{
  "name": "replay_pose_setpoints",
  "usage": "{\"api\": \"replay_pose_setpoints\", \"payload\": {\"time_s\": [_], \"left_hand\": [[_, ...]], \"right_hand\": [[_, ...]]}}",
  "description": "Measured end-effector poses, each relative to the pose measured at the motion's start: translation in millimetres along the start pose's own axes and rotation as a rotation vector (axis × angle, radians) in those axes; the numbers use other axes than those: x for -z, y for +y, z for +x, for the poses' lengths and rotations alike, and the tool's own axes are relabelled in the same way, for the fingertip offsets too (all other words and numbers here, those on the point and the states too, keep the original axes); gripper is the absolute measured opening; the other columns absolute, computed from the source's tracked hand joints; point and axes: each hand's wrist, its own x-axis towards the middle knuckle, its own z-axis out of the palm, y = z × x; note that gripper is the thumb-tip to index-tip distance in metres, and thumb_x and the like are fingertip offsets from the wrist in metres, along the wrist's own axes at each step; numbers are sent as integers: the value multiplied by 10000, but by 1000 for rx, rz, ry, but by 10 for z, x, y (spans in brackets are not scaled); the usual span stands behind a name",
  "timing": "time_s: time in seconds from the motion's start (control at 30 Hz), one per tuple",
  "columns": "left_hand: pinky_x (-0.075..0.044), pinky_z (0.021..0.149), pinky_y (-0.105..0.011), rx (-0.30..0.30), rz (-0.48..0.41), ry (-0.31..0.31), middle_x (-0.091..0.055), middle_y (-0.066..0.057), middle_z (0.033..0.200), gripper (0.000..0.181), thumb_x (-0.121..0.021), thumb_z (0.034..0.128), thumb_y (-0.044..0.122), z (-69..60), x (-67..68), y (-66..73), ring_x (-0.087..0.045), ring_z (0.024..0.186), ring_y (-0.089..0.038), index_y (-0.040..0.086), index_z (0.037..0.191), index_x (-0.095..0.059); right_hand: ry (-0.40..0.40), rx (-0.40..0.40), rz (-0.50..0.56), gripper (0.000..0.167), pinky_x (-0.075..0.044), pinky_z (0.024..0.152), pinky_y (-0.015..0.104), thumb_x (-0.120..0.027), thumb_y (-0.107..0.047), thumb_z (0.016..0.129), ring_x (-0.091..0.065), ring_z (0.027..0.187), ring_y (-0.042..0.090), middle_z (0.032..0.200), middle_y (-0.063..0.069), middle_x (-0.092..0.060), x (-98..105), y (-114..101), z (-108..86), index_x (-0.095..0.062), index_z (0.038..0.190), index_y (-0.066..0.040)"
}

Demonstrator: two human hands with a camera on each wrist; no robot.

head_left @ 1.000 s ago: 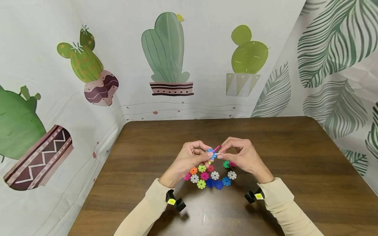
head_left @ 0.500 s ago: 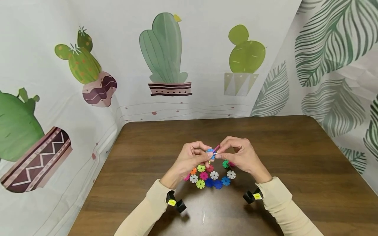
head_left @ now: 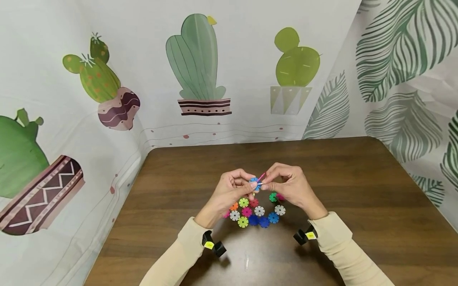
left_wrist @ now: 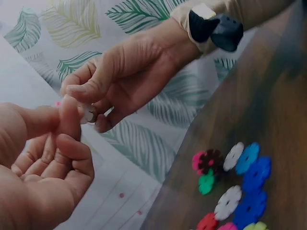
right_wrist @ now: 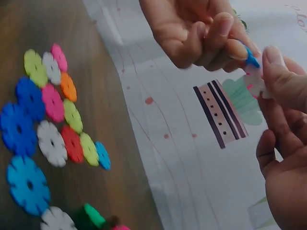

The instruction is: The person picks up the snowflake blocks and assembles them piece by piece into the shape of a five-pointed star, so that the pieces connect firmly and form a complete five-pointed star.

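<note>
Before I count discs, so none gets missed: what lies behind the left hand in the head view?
A pink disc partly shows beside the left hand; its remainder, and anything fully behind, is covered there.

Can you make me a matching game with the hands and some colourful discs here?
1. Left hand
2. Right hand
3. Round, notched, emerald-green plastic disc
4. Round, notched, orange plastic disc

A. On the brown wooden table, nearer the left hand
B. Pinches a white notched plastic disc
C. On the table, nearer the right hand
D. Pinches a light-blue notched plastic disc

Pairs: 1-D; 2-B; 3-C; 4-A
</note>
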Motion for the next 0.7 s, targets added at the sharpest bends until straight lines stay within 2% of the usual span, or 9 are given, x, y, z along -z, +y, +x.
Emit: {"api": "replay_pose_setpoints", "payload": {"time_s": [0.13, 0.37, 0.43, 0.6, 0.7], "left_hand": [[-631, 689, -243, 7, 84, 18, -794, 37, 816, 221, -721, 1025, 71, 11, 17, 8, -739, 648, -97, -72, 1187, -674], [-611, 661, -217, 40, 129, 49, -790, 26, 817, 222, -705, 1032, 57, 23, 47, 40, -737, 653, -86, -53, 1224, -679], [-617, 678, -223, 45, 157, 52, -805, 2, 847, 228, -707, 1035, 73, 27, 70, 52, -746, 674, -97, -38, 1233, -687], [-611, 706, -242, 45, 196, 100, -825, -108, 915, 194, -703, 1041, 88, 29, 180, 83, -763, 716, -136, 0, 1213, -704], [-597, 697, -243, 42, 187, 129, -819, -93, 894, 180, -706, 1040, 92, 39, 263, 91, -762, 706, -133, -1, 1194, -703]], "right_hand": [[-42, -24, -79, 167, -596, 849, 237, -891, 30, 819, -721, 930, 101, 920, 68, -784, 52, -20, 14, -830, 904, -99], [-40, -60, -253, 176, -601, 811, 306, -906, -78, 847, -730, 898, 93, 935, -13, -804, 107, -25, 19, -841, 946, -209], [-29, -76, -285, 154, -582, 784, 292, -901, -106, 867, -716, 876, 104, 924, -28, -798, 143, -18, 15, -840, 944, -225], [13, -188, -346, 109, -526, 687, 243, -893, -165, 895, -650, 792, 144, 862, -35, -762, 342, 15, 5, -827, 934, -243], [22, -268, -373, 82, -540, 684, 248, -888, -194, 903, -651, 781, 160, 847, -13, -762, 501, 74, -10, -821, 932, -230]]}}
